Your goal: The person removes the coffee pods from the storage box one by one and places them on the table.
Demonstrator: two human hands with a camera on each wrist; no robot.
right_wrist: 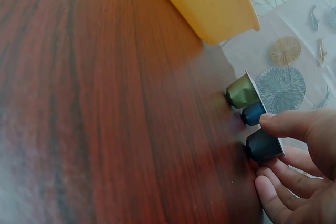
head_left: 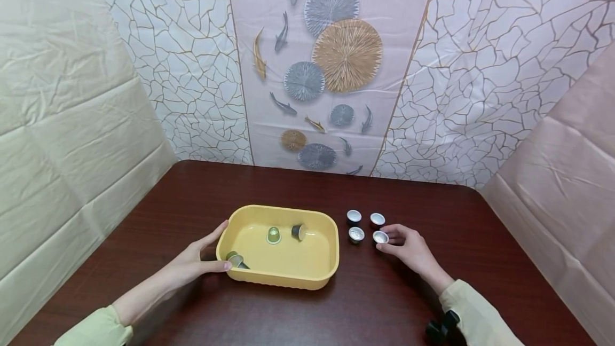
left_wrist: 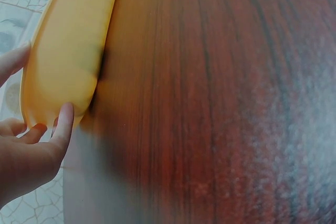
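Two pale green sleeves reach in from the bottom edge over a dark wooden table (head_left: 423,303). On the left, the left hand (head_left: 194,263) grips the near left corner of a yellow tray (head_left: 288,279), thumb curled on its rim; three coffee capsules lie inside the tray. Just right of the tray stand four more capsules foil side up, and the right hand (head_left: 408,250) pinches the near right capsule (head_left: 380,237), a dark one, between thumb and fingers

Dark wood table (head_left: 298,314); crackle-pattern wall sheets (head_left: 480,68), fish panel (head_left: 326,57).
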